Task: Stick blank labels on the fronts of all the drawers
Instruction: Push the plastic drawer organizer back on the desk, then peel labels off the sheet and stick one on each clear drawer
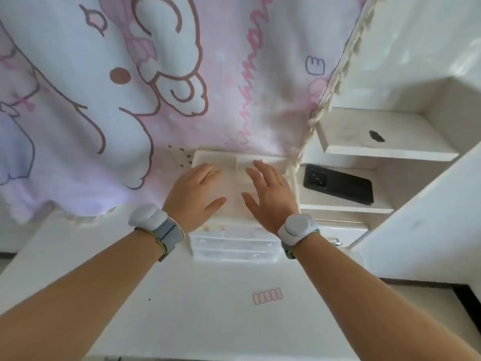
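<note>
Overhead, the head view looks down on a white desk top (182, 308) with a small translucent white plastic drawer unit (234, 246) standing at its far edge, against a pink and white cartoon-print cloth (130, 87) that hangs behind it.

Three stacked drawer fronts show on the near face of the unit. The upper front carries some small coloured marks; whether these are labels cannot be told. The two lower fronts show only tiny marks.

The left hand (194, 194) lies palm down on the left part of the unit's flat top, fingers spread and extended, thumb pointing toward the centre. It grips nothing.

The right hand (270, 196) lies palm down on the right part of the same top, fingers likewise spread and straight, thumb turned inward. It holds nothing. The two hands are apart, with a bare strip of the top between them.

Each wrist bears a grey band with a rounded grey device (298, 226).

A strip of five small pink-outlined blank labels (267, 296) lies flat on the desk, nearer the person than the unit and well apart from both hands.

To the right, a black phone (338, 185) lies on a white shelf (346, 208) beside the unit.
</note>
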Motion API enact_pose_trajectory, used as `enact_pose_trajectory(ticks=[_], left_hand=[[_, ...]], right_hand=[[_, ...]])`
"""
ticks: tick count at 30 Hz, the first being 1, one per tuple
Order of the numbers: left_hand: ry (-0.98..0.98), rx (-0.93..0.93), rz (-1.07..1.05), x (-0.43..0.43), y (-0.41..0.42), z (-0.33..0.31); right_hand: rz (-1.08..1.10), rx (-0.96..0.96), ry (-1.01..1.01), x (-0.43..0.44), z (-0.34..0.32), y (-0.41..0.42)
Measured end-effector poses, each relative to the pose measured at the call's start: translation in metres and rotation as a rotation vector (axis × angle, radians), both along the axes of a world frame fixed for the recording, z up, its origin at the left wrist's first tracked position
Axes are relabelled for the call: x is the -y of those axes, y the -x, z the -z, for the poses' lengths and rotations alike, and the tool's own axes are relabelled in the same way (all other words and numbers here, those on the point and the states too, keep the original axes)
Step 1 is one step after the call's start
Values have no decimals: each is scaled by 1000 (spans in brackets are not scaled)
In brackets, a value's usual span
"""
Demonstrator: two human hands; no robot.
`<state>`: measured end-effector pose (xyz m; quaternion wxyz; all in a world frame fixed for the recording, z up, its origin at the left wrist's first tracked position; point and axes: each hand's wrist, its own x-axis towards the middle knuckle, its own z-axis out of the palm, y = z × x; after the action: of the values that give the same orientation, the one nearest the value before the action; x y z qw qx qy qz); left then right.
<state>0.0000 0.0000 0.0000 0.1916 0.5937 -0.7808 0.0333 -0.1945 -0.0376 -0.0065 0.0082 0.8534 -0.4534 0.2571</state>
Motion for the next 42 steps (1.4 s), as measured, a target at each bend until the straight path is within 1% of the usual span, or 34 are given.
enact_pose_trajectory(ticks=[2, 4, 8, 10, 12, 13, 15, 16, 18, 19, 20, 21, 22, 23, 25, 29, 31, 33, 39, 42], left_hand=[[66, -61, -35, 1, 0, 22], [211, -97, -63, -1, 4, 25], [518, -141, -76, -16, 18, 62], [597, -164, -77, -40, 28, 96], [628, -196, -95, -58, 32, 123], [621, -185, -98, -74, 35, 144], [512, -160, -107, -92, 38, 171], [424, -158, -113, -103, 42, 183], [172, -144, -121, -126, 52, 198], [37, -139, -139, -135, 57, 205], [-111, -117, -163, -144, 63, 213], [-210, -66, -174, -151, 68, 222], [-240, -8, -178, -157, 72, 230], [-251, 26, -182, -160, 74, 234], [-235, 23, -192, -161, 74, 234], [-256, 8, -203, -163, 74, 230], [-256, 7, -204, -163, 74, 229], [-247, -1, -203, -163, 75, 230], [-221, 13, -207, -164, 73, 233], [-220, 22, -207, -163, 74, 234]], right_hand=[[26, 35, 31, 2, 19, -4], [33, 78, 121, 1, 15, -2], [-1, 150, 434, -15, 52, 5], [-28, 184, 523, -38, 88, 12], [-69, 240, 550, -56, 117, 20], [-76, 239, 550, -73, 140, 26], [-90, 264, 426, -96, 169, 40], [-78, 276, 303, -111, 180, 47], [-21, 228, 38, -130, 195, 60], [15, 192, -64, -133, 200, 69], [57, 161, -131, -135, 203, 77], [102, 142, -149, -137, 207, 85], [161, 131, -145, -139, 209, 92], [227, 119, -142, -140, 212, 96], [317, 89, -189, -144, 214, 102], [276, -58, -305, -147, 212, 98], [262, -88, -348, -145, 210, 97], [255, -68, -386, -144, 211, 98], [152, 99, -435, -141, 214, 102], [125, 129, -457, -137, 215, 106]])
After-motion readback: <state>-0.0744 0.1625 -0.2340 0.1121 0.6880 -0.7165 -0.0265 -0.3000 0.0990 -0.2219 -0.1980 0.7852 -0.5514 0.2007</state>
